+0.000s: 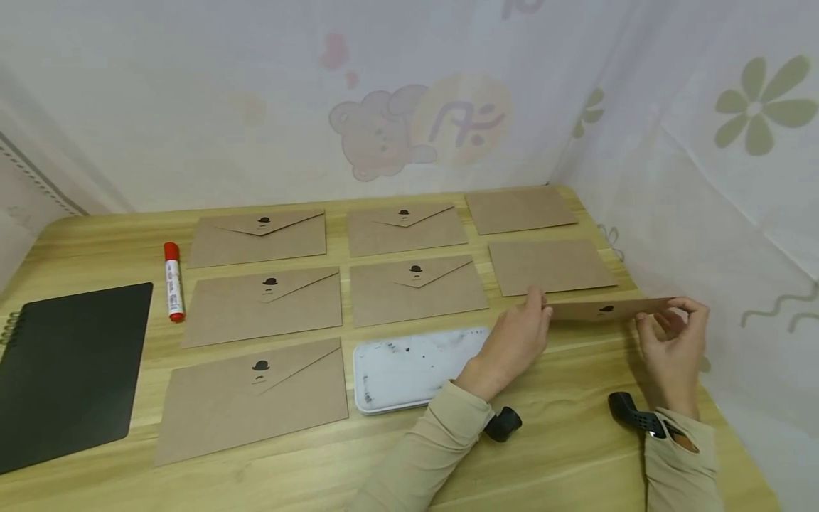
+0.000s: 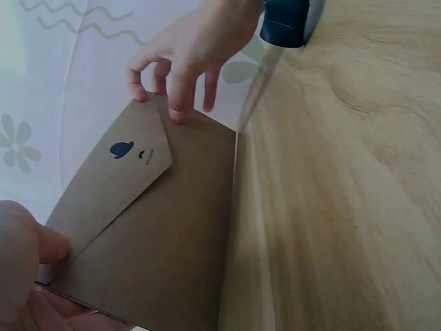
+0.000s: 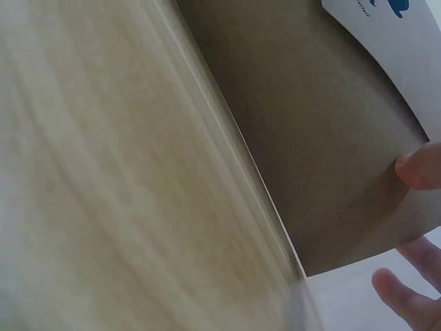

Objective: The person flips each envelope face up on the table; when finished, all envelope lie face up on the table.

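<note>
Cartoon-printed white fabric (image 1: 224,107) backs the yellowish wood-grain tabletop (image 1: 563,441). Toward its right side, my left hand (image 1: 515,345) and right hand (image 1: 677,348) pinch opposite ends of a brown kraft-paper envelope (image 1: 579,311), tilted up, flap facing me, just in front of a plain-faced brown rectangle of paper (image 1: 553,267).

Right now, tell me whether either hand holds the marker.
No, the marker lies on the table, while the left hand and right hand hold an envelope.
</note>
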`<action>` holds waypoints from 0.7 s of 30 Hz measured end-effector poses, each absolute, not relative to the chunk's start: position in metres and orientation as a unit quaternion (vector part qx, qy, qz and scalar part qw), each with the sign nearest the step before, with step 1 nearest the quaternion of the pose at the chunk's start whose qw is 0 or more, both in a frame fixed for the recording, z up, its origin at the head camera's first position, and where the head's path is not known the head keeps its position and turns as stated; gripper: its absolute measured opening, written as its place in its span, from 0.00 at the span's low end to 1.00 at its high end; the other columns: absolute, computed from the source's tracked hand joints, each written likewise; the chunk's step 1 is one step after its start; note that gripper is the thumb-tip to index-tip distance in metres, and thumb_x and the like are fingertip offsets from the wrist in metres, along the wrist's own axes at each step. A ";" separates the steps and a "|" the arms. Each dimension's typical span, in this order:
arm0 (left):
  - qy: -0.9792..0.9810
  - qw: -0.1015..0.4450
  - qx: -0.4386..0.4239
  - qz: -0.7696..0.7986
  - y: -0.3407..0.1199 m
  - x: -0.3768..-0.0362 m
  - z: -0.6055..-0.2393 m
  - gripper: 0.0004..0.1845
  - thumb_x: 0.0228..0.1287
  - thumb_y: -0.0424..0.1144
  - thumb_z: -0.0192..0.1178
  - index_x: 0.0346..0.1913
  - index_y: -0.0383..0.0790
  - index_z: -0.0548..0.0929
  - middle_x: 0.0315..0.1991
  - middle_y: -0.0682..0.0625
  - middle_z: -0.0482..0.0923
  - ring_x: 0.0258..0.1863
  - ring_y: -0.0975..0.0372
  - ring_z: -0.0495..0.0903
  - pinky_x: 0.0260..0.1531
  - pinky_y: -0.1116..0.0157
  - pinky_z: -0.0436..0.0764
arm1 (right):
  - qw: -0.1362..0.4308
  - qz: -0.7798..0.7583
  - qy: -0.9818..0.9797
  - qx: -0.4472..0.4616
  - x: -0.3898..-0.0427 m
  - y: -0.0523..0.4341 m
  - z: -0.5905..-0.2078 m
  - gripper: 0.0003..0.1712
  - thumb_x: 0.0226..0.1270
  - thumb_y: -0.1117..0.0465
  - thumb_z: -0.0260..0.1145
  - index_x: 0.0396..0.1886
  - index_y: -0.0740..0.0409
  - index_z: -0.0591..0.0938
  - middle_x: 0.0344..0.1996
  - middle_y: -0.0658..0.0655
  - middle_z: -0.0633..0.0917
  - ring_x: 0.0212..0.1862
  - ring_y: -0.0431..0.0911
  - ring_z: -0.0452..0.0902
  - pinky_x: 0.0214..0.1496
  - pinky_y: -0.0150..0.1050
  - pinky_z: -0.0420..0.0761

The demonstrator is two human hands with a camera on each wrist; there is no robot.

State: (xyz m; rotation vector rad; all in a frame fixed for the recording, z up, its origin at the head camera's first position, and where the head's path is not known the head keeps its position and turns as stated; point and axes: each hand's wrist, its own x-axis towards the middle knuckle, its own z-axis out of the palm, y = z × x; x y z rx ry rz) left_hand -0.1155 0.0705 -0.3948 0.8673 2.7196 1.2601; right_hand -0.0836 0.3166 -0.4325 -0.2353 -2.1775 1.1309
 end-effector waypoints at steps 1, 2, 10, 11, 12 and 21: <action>0.874 0.006 0.278 0.399 0.071 -0.115 -0.395 0.06 0.74 0.38 0.43 0.46 0.40 0.65 0.19 0.55 0.68 0.14 0.67 0.66 0.13 0.73 0.66 | 0.332 0.424 -0.838 -0.091 -0.084 0.317 -0.432 0.26 0.56 0.72 0.65 0.54 0.67 0.66 0.48 0.45 0.71 0.47 0.36 0.74 0.53 0.33 0.72; 0.876 0.000 0.278 0.394 0.072 -0.115 -0.395 0.06 0.73 0.38 0.43 0.47 0.40 0.65 0.20 0.55 0.70 0.14 0.67 0.67 0.13 0.73 0.66 | 0.333 0.417 -0.841 -0.091 -0.084 0.317 -0.432 0.26 0.56 0.72 0.65 0.54 0.68 0.66 0.48 0.44 0.71 0.46 0.35 0.74 0.53 0.32 0.72; 0.894 -0.102 0.275 0.338 0.072 -0.113 -0.397 0.06 0.71 0.36 0.48 0.46 0.39 0.71 0.32 0.52 0.73 0.28 0.66 0.71 0.24 0.76 0.68 | 0.350 0.387 -0.850 -0.075 -0.085 0.317 -0.432 0.27 0.54 0.75 0.66 0.55 0.68 0.69 0.48 0.38 0.67 0.41 0.35 0.71 0.44 0.25 0.72; 0.895 -0.120 0.275 0.331 0.072 -0.113 -0.397 0.06 0.70 0.36 0.50 0.45 0.40 0.72 0.33 0.52 0.73 0.29 0.65 0.71 0.26 0.75 0.68 | 0.352 0.380 -0.852 -0.071 -0.085 0.317 -0.433 0.27 0.53 0.75 0.66 0.55 0.68 0.69 0.48 0.37 0.66 0.40 0.35 0.70 0.42 0.24 0.71; 0.894 -0.137 0.276 0.324 0.072 -0.113 -0.397 0.05 0.69 0.36 0.51 0.44 0.39 0.72 0.34 0.51 0.72 0.31 0.65 0.71 0.28 0.75 0.69 | 0.354 0.372 -0.856 -0.068 -0.085 0.317 -0.433 0.28 0.53 0.75 0.66 0.55 0.68 0.70 0.48 0.37 0.66 0.39 0.35 0.69 0.40 0.22 0.70; 0.880 -0.213 0.270 0.327 0.074 -0.113 -0.397 0.11 0.62 0.32 0.60 0.43 0.37 0.70 0.35 0.50 0.70 0.21 0.68 0.65 0.21 0.78 0.66 | 0.348 0.334 -0.874 -0.052 -0.085 0.319 -0.434 0.28 0.54 0.75 0.66 0.57 0.63 0.74 0.47 0.32 0.63 0.41 0.32 0.64 0.39 0.19 0.67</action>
